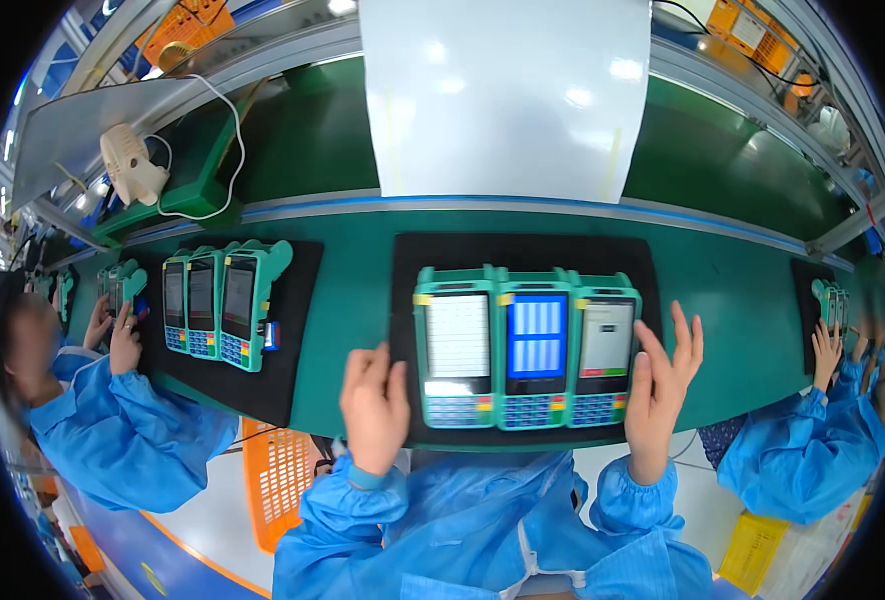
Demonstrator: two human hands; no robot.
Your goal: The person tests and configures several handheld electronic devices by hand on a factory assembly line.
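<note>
All three terminals (pixel 535 390) are lit, different screens (pixel 459 335) shown, so probably unfinished; nothing seems gripped by left hand (pixel 375 408) or right hand (pixel 661 400), thumbs held apart.

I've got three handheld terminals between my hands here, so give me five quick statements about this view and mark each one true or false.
1. The three green terminals lie side by side on a black mat. True.
2. The middle terminal has a dark screen. False: it is lit, mostly blue with white stripes.
3. Your right hand is at the right terminal, fingers spread. True.
4. Your left hand is on the fan. False: it is beside the left terminal; the fan is away at the upper left.
5. Nobody else is in view. False: one co-worker shows on the left and at least one on the right.
</note>
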